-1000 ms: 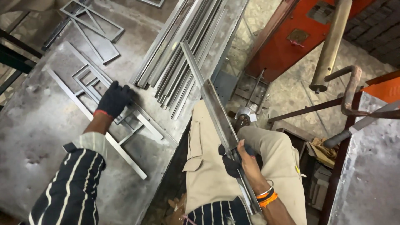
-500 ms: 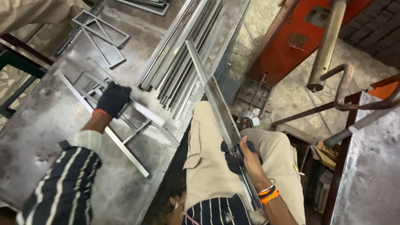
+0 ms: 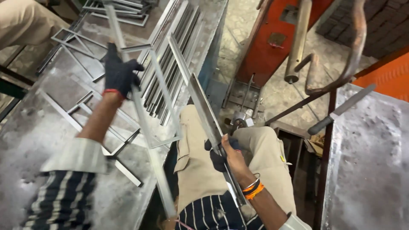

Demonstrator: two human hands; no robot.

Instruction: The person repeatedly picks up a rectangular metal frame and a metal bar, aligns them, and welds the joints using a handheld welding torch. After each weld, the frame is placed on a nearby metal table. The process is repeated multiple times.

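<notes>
Overhead, from the head camera, the left hand [image 3: 120, 72] in a dark glove is closed around a long steel bar of a welded metal frame [image 3: 147, 127], which is lifted off the steel workbench [image 3: 25, 140] and tilts across the view, its lower end running down toward the bottom edge near the person's lap. The bar passes through the fist, so the frame reaches both above the hand, toward the top of the picture, and well below it, with a crosspiece branching off to the right just beside the knuckles. The right hand [image 3: 228, 153], wearing orange and metal bangles at the wrist, is wrapped tight round a flat metal strip [image 3: 204, 110] that slants from the bench edge down over the beige trousers; the strip runs on past the wrist. More frames [image 3: 85, 115] lie flat on the bench under the left forearm, and a stack of angle bars [image 3: 170, 55] rests along the bench's right side, just beyond the lifted frame. An orange machine [image 3: 272, 47] stands on the floor further right
</notes>
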